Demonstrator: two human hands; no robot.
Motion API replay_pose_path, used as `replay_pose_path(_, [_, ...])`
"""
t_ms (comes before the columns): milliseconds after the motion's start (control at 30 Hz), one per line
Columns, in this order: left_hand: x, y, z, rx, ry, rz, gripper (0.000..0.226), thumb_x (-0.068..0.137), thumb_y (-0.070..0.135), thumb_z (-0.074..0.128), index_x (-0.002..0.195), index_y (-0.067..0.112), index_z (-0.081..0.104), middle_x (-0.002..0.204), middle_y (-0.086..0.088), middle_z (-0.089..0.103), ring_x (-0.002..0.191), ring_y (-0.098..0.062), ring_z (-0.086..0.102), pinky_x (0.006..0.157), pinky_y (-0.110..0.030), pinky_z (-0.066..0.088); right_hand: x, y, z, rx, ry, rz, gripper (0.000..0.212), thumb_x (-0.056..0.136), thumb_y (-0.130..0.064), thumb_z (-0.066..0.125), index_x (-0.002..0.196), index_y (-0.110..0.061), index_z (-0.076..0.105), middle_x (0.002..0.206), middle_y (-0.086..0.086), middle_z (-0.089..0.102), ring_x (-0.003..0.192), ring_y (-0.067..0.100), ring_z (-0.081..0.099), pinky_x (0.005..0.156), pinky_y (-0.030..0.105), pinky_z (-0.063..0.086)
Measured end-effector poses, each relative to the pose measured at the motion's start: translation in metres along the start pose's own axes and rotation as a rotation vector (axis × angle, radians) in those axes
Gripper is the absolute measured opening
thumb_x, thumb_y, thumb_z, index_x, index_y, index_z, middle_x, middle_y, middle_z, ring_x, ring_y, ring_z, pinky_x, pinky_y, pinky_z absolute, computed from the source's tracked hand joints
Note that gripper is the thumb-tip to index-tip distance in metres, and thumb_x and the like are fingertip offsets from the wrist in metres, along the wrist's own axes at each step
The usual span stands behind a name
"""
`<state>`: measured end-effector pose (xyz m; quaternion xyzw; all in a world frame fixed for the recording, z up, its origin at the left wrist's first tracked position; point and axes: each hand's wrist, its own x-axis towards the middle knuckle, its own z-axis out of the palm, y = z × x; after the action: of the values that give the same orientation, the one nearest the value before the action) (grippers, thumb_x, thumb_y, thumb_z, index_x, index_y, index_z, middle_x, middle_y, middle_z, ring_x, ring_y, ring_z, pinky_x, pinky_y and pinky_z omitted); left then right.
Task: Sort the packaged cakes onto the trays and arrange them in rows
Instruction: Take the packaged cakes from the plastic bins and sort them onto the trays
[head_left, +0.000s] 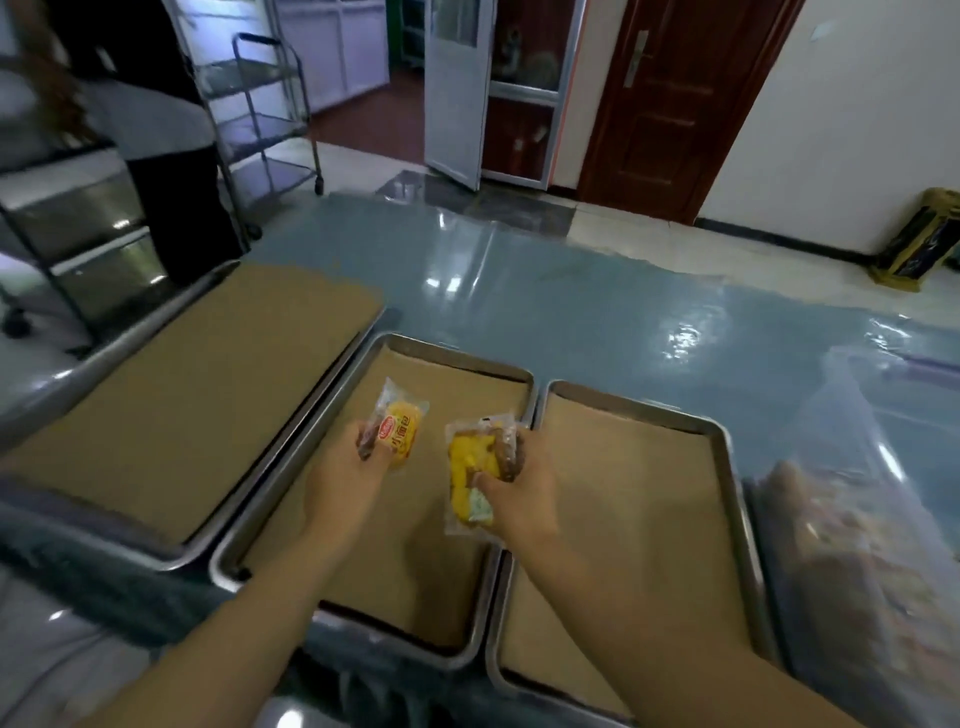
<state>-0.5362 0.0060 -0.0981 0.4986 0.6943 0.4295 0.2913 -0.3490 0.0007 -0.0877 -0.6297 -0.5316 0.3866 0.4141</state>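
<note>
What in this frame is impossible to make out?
Head view only.
Print on the packaged cake in the left hand: too small, partly covered by the hand.
Number of packages in the right hand: wrappers overlap.
Contents of the clear bag: blurred, cut by the right edge.

Left grip (345, 470) pinches small yellow cake packet (400, 423) above middle tray (457, 358). Right grip (519, 486) holds larger yellow-brown cake packet (470, 467) near same tray's right rim. Left tray (197, 395), right tray (649, 467) alongside, all paper-lined, on blue worktop (519, 270). Clear bag (857, 519) far right.
</note>
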Motion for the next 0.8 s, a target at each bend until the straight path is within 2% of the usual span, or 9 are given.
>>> replay_pose_path(67, [-0.006, -0.027, -0.017, 0.019, -0.004, -0.069, 0.012, 0.087, 0.023, 0.06, 0.084, 0.034, 0.055, 0.072, 0.01, 0.062, 0.069, -0.016, 0.062, 0.055, -0.029, 0.042, -0.008, 0.012, 0.029, -0.035, -0.045, 0.068, 0.051, 0.072, -0.009, 0.074, 0.107, -0.039, 0.05, 0.098, -0.013, 0.061, 0.091, 0.006, 0.061, 0.077, 0.026, 0.053])
replay_pose_path(100, [-0.01, -0.037, -0.023, 0.036, -0.01, -0.103, 0.014, 0.087, 0.022, 0.061, 0.083, 0.034, 0.055, 0.071, 0.01, 0.062, 0.066, -0.012, 0.061, 0.053, -0.027, 0.039, -0.011, 0.018, 0.041, -0.059, -0.063, 0.107, 0.052, 0.073, -0.012, 0.074, 0.112, -0.037, 0.052, 0.1, -0.012, 0.063, 0.092, 0.008, 0.062, 0.078, 0.029, 0.053])
replay_pose_path(233, [-0.025, -0.067, -0.04, 0.077, -0.029, -0.221, 0.009, 0.088, 0.018, 0.059, 0.094, 0.023, 0.058, 0.082, 0.003, 0.065, 0.073, -0.017, 0.061, 0.061, -0.029, 0.043, -0.019, 0.038, 0.074, -0.11, -0.08, 0.219, 0.052, 0.078, -0.015, 0.072, 0.124, -0.022, 0.049, 0.115, 0.002, 0.06, 0.1, 0.018, 0.061, 0.086, 0.036, 0.053])
replay_pose_path(367, [-0.036, -0.08, -0.05, 0.074, -0.055, -0.247, 0.003, 0.089, 0.017, 0.058, 0.09, 0.016, 0.06, 0.08, 0.001, 0.064, 0.075, -0.016, 0.06, 0.063, -0.032, 0.046, -0.025, 0.046, 0.09, -0.309, -0.09, 0.221, 0.065, 0.088, -0.023, 0.063, 0.14, -0.009, 0.026, 0.132, 0.01, 0.037, 0.116, 0.027, 0.049, 0.091, 0.033, 0.045])
replay_pose_path(433, [-0.038, -0.083, -0.053, 0.085, -0.065, -0.258, 0.004, 0.089, 0.016, 0.057, 0.086, 0.015, 0.059, 0.078, 0.0, 0.062, 0.073, -0.019, 0.059, 0.065, -0.034, 0.047, -0.03, 0.049, 0.094, -0.408, -0.098, 0.133, 0.074, 0.091, -0.028, 0.059, 0.145, -0.006, 0.015, 0.144, 0.013, 0.026, 0.129, 0.029, 0.037, 0.105, 0.038, 0.037])
replay_pose_path(500, [-0.038, -0.087, -0.055, 0.085, -0.06, -0.262, 0.009, 0.089, 0.015, 0.057, 0.081, 0.017, 0.056, 0.073, 0.003, 0.059, 0.066, -0.015, 0.055, 0.06, -0.033, 0.044, -0.034, 0.054, 0.098, -0.549, -0.106, 0.008, 0.074, 0.093, -0.031, 0.053, 0.147, -0.004, 0.009, 0.151, 0.017, 0.015, 0.139, 0.031, 0.019, 0.115, 0.036, 0.021])
replay_pose_path(567, [-0.037, -0.089, -0.055, 0.077, -0.055, -0.261, 0.008, 0.09, 0.016, 0.057, 0.083, 0.019, 0.057, 0.076, 0.004, 0.06, 0.066, -0.01, 0.054, 0.056, -0.028, 0.04, -0.037, 0.061, 0.102, -0.709, -0.192, -0.073, 0.074, 0.097, -0.038, 0.042, 0.148, -0.004, 0.0, 0.156, 0.018, -0.001, 0.144, 0.03, -0.004, 0.118, 0.035, 0.002])
replay_pose_path(633, [-0.034, -0.09, -0.055, 0.077, -0.057, -0.262, 0.004, 0.09, 0.017, 0.057, 0.093, 0.017, 0.06, 0.085, 0.003, 0.063, 0.072, -0.01, 0.056, 0.058, -0.024, 0.039, -0.037, 0.067, 0.104, -0.81, -0.269, -0.096, 0.074, 0.098, -0.045, 0.032, 0.148, -0.007, -0.006, 0.156, 0.017, -0.013, 0.142, 0.03, -0.018, 0.116, 0.036, -0.009])
replay_pose_path(800, [-0.029, -0.081, -0.05, 0.079, -0.053, -0.246, 0.007, 0.09, 0.019, 0.057, 0.096, 0.02, 0.06, 0.084, 0.006, 0.063, 0.077, -0.008, 0.058, 0.061, -0.026, 0.043, -0.028, 0.067, 0.104, -0.851, -0.364, -0.085, 0.073, 0.097, -0.049, 0.03, 0.148, -0.013, -0.008, 0.156, 0.016, -0.015, 0.142, 0.031, -0.018, 0.115, 0.037, -0.009])
